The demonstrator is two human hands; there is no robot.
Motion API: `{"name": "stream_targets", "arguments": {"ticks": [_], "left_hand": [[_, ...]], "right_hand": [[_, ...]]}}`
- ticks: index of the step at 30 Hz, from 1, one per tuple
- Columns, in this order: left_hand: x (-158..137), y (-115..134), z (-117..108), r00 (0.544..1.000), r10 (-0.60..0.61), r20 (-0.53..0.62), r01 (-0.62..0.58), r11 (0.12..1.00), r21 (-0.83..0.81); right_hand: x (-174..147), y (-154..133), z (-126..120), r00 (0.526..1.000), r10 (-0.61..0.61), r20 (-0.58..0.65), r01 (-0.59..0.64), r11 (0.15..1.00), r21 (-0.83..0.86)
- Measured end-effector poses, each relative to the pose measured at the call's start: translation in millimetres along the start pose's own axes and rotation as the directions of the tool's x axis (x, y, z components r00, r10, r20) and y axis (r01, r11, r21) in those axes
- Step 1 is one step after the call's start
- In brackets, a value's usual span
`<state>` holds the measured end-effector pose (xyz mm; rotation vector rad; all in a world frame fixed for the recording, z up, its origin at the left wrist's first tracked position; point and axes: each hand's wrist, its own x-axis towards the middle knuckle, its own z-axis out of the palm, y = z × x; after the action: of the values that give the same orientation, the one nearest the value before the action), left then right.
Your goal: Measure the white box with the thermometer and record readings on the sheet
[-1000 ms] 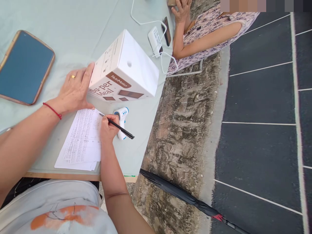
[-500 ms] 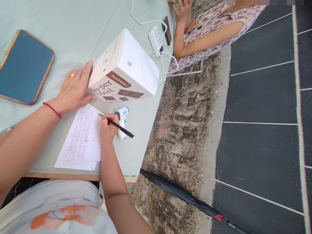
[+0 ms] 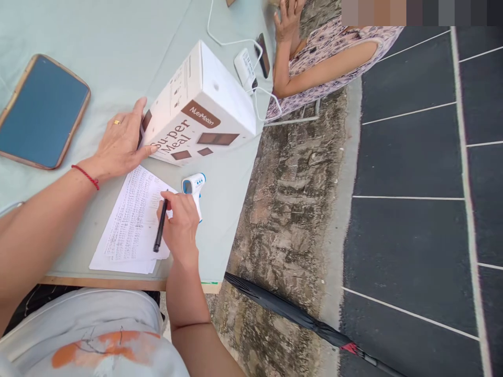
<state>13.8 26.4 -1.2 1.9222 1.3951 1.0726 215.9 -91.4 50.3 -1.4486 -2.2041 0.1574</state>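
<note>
My left hand (image 3: pixel 121 136), with a gold ring and a red string bracelet, lies with fingers stretched out against the lower side of a white "NutriMotion Su-per Meal" box (image 3: pixel 173 112). Its thumb touches the box's front corner. In my right hand (image 3: pixel 181 220) a black pen (image 3: pixel 160 230) is gripped, its long end slanting down over the paper. That hand rests at the right edge of several sheets of paper (image 3: pixel 131 225) filled with rows of handwriting. Partly behind its fingers lies a white and blue infrared thermometer (image 3: pixel 194 183).
A tablet (image 3: pixel 43 110) in a brown case lies at the left. Past the box are a white power strip (image 3: pixel 245 68) with cables and a dark phone (image 3: pixel 263 55). Another person's arm (image 3: pixel 330 70) rests near the table's far edge. A folded black umbrella (image 3: pixel 283 306) leans at the right.
The pen has swung round in my right hand, from pointing right to pointing down toward me. The box has turned a little, showing more of its front. My left hand stays against it.
</note>
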Motion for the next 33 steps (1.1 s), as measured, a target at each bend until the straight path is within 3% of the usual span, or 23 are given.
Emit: {"name": "stream_targets", "arguments": {"ticks": [4, 7, 9, 11, 13, 15, 18, 21, 24, 26, 28, 30, 33], "left_hand": [[-0.4, 4.4, -2.4, 0.999, -0.044, -0.010, 0.044, 0.999, -0.007], [-1.4, 3.2, -0.8, 0.997, -0.056, -0.054, 0.054, 0.998, -0.038], [-1.9, 0.1, 2.0, 0.994, -0.063, -0.084, 0.058, 0.997, -0.057], [-1.9, -3.2, 5.1, 0.993, -0.066, -0.101, 0.060, 0.997, -0.055], [-1.5, -4.9, 7.5, 0.992, -0.057, -0.110, 0.052, 0.998, -0.044], [-0.9, -4.5, 8.4, 0.993, -0.049, -0.111, 0.046, 0.999, -0.028], [-0.4, -1.3, 7.5, 0.994, -0.049, -0.095, 0.049, 0.999, -0.007], [-0.6, 1.5, 5.7, 0.996, -0.050, -0.078, 0.050, 0.999, 0.000], [-0.7, 1.8, 4.7, 0.996, -0.040, -0.080, 0.041, 0.999, 0.004], [-0.4, 1.1, 4.5, 0.996, -0.031, -0.084, 0.031, 0.999, 0.005], [0.0, 0.4, 4.3, 0.996, -0.031, -0.085, 0.031, 1.000, 0.002], [0.1, 0.1, 4.3, 0.996, -0.033, -0.084, 0.033, 0.999, -0.001], [-0.8, 0.1, 5.2, 0.995, -0.024, -0.093, 0.026, 1.000, 0.015]], "right_hand": [[-23.0, -14.4, 9.9, 0.982, 0.000, 0.190, 0.014, 0.997, -0.076], [-34.3, -13.9, 18.0, 0.968, -0.019, 0.249, 0.010, 0.999, 0.039], [-35.9, -1.2, 18.1, 0.985, 0.031, 0.171, -0.052, 0.992, 0.118], [-34.1, 21.3, 14.2, 0.983, 0.183, -0.009, -0.181, 0.978, 0.105], [-31.7, 47.9, 8.5, 0.916, 0.372, -0.149, -0.377, 0.926, -0.004], [-30.7, 71.2, 3.6, 0.826, 0.554, -0.104, -0.562, 0.823, -0.084], [-31.8, 89.9, 1.5, 0.736, 0.676, -0.003, -0.674, 0.734, -0.081], [-31.3, 87.1, 4.5, 0.705, 0.709, -0.016, -0.704, 0.702, 0.110], [-22.6, 66.3, 7.1, 0.665, 0.745, -0.048, -0.655, 0.614, 0.441], [-11.5, 45.8, 7.6, 0.688, 0.722, -0.068, -0.517, 0.553, 0.653], [1.8, 25.0, 8.5, 0.755, 0.655, -0.034, -0.393, 0.494, 0.775], [13.7, 8.8, 11.4, 0.799, 0.601, 0.018, -0.362, 0.457, 0.813], [23.8, -0.6, 20.2, 0.826, 0.557, 0.084, -0.374, 0.430, 0.821]]}}
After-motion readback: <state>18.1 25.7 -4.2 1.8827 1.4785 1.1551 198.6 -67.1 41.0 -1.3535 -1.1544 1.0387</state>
